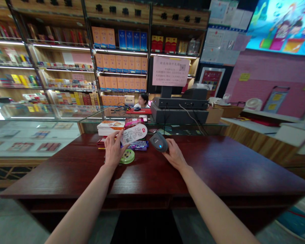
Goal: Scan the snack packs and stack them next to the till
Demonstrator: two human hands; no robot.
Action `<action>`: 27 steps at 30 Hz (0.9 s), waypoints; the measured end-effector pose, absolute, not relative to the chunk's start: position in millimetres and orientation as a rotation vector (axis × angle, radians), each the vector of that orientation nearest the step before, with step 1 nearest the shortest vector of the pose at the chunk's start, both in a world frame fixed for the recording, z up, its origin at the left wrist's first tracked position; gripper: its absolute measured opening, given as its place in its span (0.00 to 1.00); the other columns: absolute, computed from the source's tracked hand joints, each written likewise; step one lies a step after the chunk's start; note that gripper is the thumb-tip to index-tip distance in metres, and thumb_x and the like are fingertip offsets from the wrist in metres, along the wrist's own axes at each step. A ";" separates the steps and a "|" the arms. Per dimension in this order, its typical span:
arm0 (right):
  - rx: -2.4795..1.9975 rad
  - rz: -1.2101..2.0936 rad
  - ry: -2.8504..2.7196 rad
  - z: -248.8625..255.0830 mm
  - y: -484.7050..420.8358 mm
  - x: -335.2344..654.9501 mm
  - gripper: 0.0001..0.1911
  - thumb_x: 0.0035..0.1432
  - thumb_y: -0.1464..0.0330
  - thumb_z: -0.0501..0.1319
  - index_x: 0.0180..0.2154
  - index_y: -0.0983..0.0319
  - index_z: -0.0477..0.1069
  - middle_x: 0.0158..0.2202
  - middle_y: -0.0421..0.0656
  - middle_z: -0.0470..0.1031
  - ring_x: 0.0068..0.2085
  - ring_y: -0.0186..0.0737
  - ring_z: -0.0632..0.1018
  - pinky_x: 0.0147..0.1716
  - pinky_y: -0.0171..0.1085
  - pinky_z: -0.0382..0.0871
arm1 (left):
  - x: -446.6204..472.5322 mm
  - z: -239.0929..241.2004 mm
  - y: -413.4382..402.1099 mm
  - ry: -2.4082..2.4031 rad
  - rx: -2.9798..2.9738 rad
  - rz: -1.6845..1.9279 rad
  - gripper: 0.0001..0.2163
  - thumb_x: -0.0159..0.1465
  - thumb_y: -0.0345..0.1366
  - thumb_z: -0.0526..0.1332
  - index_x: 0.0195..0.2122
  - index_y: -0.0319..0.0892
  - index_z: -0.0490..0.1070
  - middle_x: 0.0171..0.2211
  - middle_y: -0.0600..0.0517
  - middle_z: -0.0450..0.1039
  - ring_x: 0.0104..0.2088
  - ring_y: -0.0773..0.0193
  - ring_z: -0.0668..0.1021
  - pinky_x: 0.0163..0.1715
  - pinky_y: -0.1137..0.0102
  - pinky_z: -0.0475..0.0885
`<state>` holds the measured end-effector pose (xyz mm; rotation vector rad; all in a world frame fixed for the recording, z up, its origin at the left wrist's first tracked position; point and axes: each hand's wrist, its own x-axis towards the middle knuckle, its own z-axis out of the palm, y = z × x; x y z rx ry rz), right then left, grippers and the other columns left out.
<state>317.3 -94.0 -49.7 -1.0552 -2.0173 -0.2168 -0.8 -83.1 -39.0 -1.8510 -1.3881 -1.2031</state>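
My left hand (113, 149) grips a white package with a rounded end (134, 135), its printed side with a barcode facing up. In my right hand (176, 152) is a dark grey barcode scanner (159, 142), a blue light showing on its head. The scanner is pointed toward the package, with a gap between them. Below the package, a round green container with a face on it (127, 156) lies near my left fingers. Purple packets (140, 146), a white and orange box (110, 125) and a dark pink package (133, 122) are grouped behind my left hand.
The dark red wooden desk (147, 179) is under my hands. Behind it stand a glass display counter (35, 135) and a cash register (179, 112) with a monitor bearing a pink sign (170, 71). A person (143, 100) is behind the counter, before stocked shelves.
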 end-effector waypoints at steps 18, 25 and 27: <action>-0.912 -0.427 -2.351 -40.3 -116.2 279.8 0.42 0.61 0.75 0.56 0.72 0.63 0.41 0.56 0.54 0.70 0.53 0.54 0.71 0.52 0.50 0.65 | -2.1 -38.9 -82.2 -1.413 -1.818 -1.197 0.32 0.65 0.40 0.63 0.69 0.48 0.55 0.58 0.40 0.66 0.56 0.44 0.68 0.58 0.50 0.64; -0.900 -0.416 -2.362 -38.0 -118.4 278.3 0.42 0.61 0.77 0.57 0.72 0.62 0.43 0.58 0.53 0.70 0.55 0.54 0.70 0.53 0.50 0.64 | -3.3 -40.8 -79.6 -1.411 -1.822 -1.185 0.31 0.65 0.37 0.62 0.69 0.47 0.56 0.59 0.40 0.66 0.57 0.44 0.68 0.59 0.50 0.63; -0.891 -0.417 -2.361 -37.6 -118.9 278.4 0.41 0.61 0.77 0.57 0.72 0.62 0.44 0.58 0.53 0.70 0.55 0.54 0.70 0.53 0.50 0.64 | -3.3 -40.7 -79.3 -1.408 -1.821 -1.185 0.31 0.65 0.37 0.63 0.68 0.48 0.56 0.59 0.40 0.66 0.57 0.44 0.68 0.59 0.50 0.63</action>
